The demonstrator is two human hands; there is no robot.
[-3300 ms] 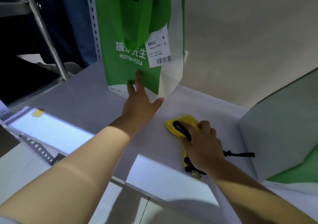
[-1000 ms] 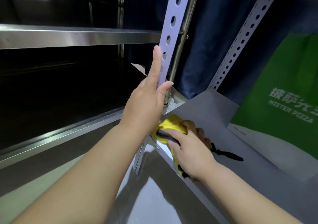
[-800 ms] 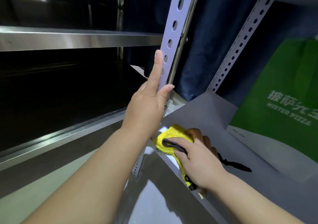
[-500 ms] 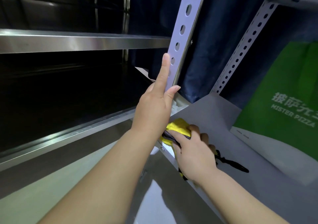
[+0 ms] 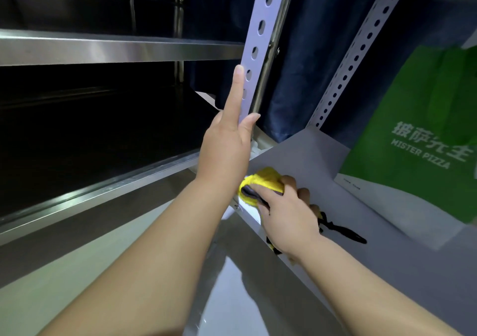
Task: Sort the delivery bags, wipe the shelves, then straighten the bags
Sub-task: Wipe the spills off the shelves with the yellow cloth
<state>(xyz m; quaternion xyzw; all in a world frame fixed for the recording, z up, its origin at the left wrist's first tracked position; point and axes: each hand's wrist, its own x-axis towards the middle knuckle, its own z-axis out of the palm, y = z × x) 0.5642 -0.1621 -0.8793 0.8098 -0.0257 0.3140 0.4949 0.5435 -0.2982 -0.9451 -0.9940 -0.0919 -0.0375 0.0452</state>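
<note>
Steel on the far left: a shiny stainless-steel rack (image 5: 103, 49). Next, the left hand (image 5: 227, 149) lies flat against the pale perforated metal upright (image 5: 260, 31), fingers straight, thumb on its edge, grasping nothing. Just below, at the front left corner of the grey shelf board (image 5: 322, 160), the right hand (image 5: 289, 214) curls its fingers over a bunched yellow cleaning cloth (image 5: 263, 183). A black cord (image 5: 343, 232) lies beside it. Far right, the green fabric delivery bag (image 5: 413, 118) marked MISTER PIZZA stands upright towards the back edge.

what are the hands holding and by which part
The right hand grips the yellow cloth by its bunched middle, on the shelf. The left hand holds nothing; its fingers rest straight against the perforated post.
</note>
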